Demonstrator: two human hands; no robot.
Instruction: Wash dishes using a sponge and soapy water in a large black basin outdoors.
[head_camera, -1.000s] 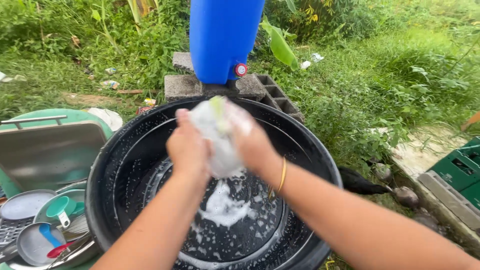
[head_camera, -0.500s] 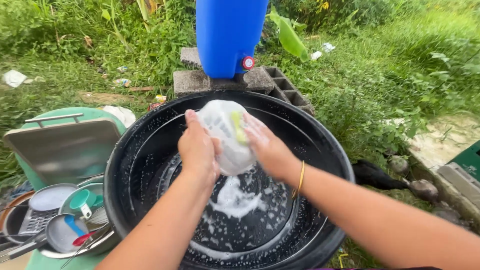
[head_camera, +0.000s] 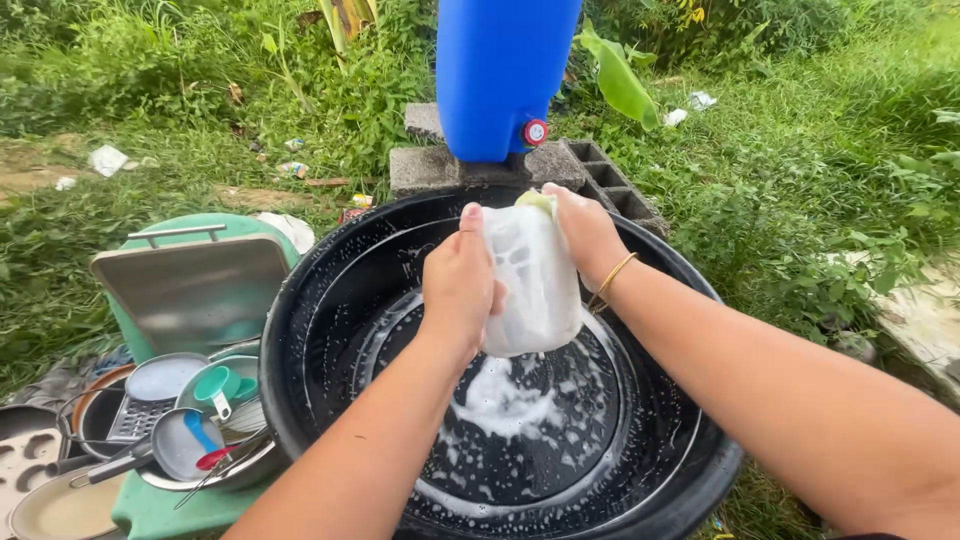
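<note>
While both hands grip, soapy translucent container stands upright.

Scraps of white and coloured wrapper litter are seen in the grass, well apart from the hands, to their upper left. Another white scrap lies to their upper right.

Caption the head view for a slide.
Left hand and right hand scrub a soapy translucent plastic container over a foamy round black tub.
</note>
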